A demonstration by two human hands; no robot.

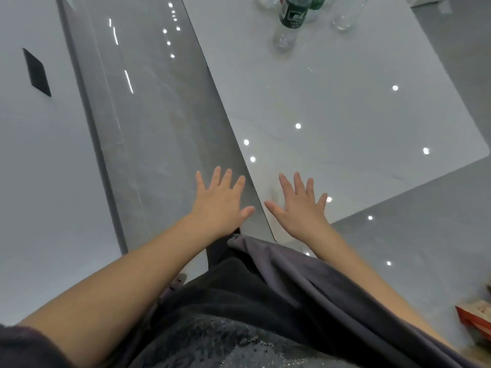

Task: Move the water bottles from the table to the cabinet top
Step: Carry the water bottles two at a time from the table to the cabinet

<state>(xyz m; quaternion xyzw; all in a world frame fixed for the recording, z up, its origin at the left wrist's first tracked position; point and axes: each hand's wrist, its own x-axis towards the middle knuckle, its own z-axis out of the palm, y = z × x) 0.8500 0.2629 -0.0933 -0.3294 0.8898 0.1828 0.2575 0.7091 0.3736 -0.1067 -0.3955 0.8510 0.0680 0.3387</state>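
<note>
While the left hand (221, 205) and right hand (300, 208) lie spread flat, holding nothing, the water bottles (292, 14) stand bunched at the far end of the table (345, 115); a hasty reach could topple 1.

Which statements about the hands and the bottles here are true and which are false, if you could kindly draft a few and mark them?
1. The left hand is over the grey cabinet top, fingers spread. True.
2. The right hand holds a bottle. False: it is open and holds nothing.
3. The bottles stand at the far end of the white table. True.
4. One bottle already stands on the grey cabinet top. False: no bottle shows on it.
</note>
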